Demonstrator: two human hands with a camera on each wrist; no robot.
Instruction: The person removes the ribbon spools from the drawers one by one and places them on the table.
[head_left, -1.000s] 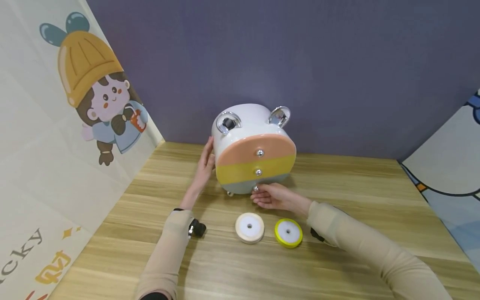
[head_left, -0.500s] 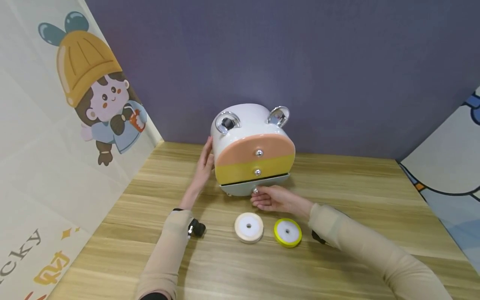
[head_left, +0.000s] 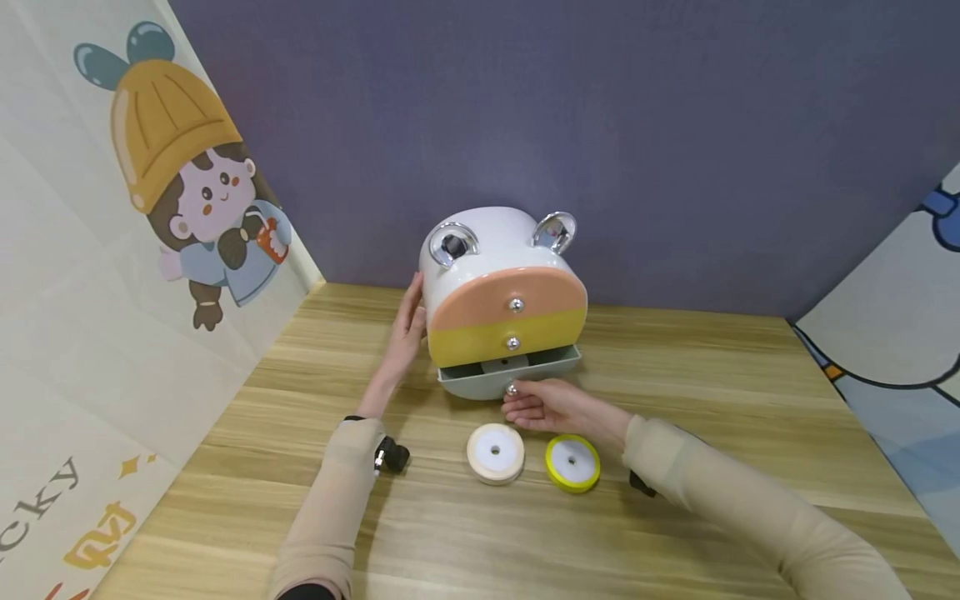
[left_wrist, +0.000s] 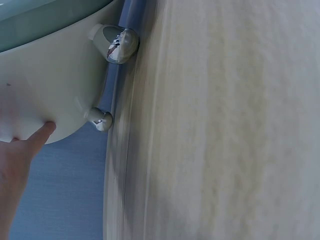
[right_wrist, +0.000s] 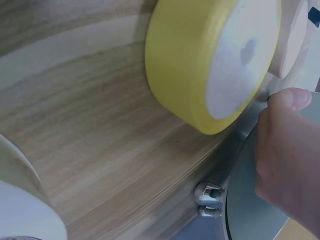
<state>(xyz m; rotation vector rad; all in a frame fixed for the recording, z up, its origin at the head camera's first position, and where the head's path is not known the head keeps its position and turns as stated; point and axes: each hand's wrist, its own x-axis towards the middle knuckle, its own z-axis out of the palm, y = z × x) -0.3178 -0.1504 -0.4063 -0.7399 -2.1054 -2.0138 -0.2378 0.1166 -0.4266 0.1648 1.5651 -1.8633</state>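
A small white drawer cabinet (head_left: 491, 229) with shiny ear-like pieces on top stands near the back wall. Its front has an orange drawer (head_left: 480, 298), a yellow drawer (head_left: 472, 342) and a grey-green bottom drawer (head_left: 472, 385), which is pulled partway out. My right hand (head_left: 555, 405) pinches the bottom drawer's round silver knob (head_left: 512, 389) between thumb and fingers. My left hand (head_left: 405, 337) rests with extended fingers against the cabinet's left side; in the left wrist view a fingertip (left_wrist: 49, 127) touches the white wall beside the silver feet (left_wrist: 122, 46).
On the wooden table (head_left: 450, 542), in front of the cabinet, lie a cream ribbon roll (head_left: 496, 452) and a yellow ribbon roll (head_left: 572, 462), close to my right forearm. A dark wall (head_left: 637, 150) stands behind, and a printed white panel (head_left: 67, 333) on the left.
The bottom drawer has gone from closed to partly out, its inside now showing. My right hand moved slightly toward me with the knob; the left hand stays at the cabinet's side.
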